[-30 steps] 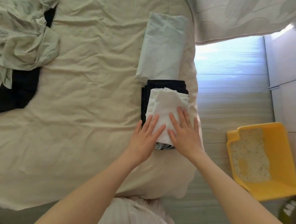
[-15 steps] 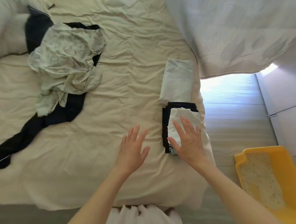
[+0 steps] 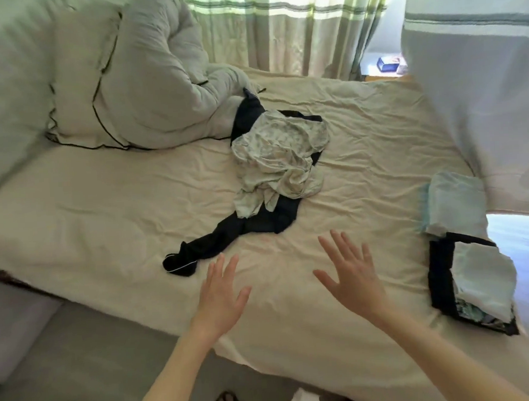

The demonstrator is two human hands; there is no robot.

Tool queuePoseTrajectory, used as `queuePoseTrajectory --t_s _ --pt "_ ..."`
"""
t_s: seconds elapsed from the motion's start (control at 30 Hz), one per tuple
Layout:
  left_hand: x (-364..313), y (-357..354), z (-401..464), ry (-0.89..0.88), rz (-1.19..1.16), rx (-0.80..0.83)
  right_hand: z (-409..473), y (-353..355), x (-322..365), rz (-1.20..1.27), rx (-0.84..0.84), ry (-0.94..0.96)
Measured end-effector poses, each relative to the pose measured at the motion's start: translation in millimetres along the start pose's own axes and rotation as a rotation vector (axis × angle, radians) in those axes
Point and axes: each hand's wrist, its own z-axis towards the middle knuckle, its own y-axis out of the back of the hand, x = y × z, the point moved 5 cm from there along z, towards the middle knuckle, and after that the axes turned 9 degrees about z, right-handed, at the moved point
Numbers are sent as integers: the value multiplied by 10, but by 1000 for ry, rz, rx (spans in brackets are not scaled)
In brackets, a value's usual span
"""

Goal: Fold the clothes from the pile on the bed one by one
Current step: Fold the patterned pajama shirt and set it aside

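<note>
A pile of unfolded clothes lies mid-bed: a crumpled pale patterned garment (image 3: 281, 159) on top of a black garment (image 3: 228, 238) whose leg trails toward the near edge. At the right edge sits a folded stack with a white piece (image 3: 481, 277) on a black one (image 3: 440, 278), and a folded pale blue item (image 3: 454, 205) just beyond it. My left hand (image 3: 221, 299) and my right hand (image 3: 353, 277) hover over the bare sheet in front of the pile, fingers spread, holding nothing.
The cream sheet of the bed (image 3: 103, 216) is wrinkled. A bunched grey duvet (image 3: 154, 92) and a pillow (image 3: 2, 92) sit at the far left. Curtains (image 3: 292, 25) hang behind. A white bed net or curtain (image 3: 479, 94) hangs at the right. Grey floor (image 3: 90, 359) lies at the near left.
Both hands left the folded stack at the right and moved left over the bare sheet. My view swung up and left, bringing the pile to the centre.
</note>
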Motion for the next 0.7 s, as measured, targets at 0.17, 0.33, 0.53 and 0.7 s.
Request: queuePoseTrajectory --t_s 0.17,0.33,0.53,0.7 --pt "800 1246 333 -92 112 -228 473 -83 764 -7 -61 39" --pt "1081 1527 568 -162 216 -247 928 -34 1134 43 -128 17" --pt "1167 1274 1131 -201 296 -160 1659 -211 1024 5 -103 -9" --pt "1286 864 1937 -141 282 -50 2569 -645 525 -8 3 -92"
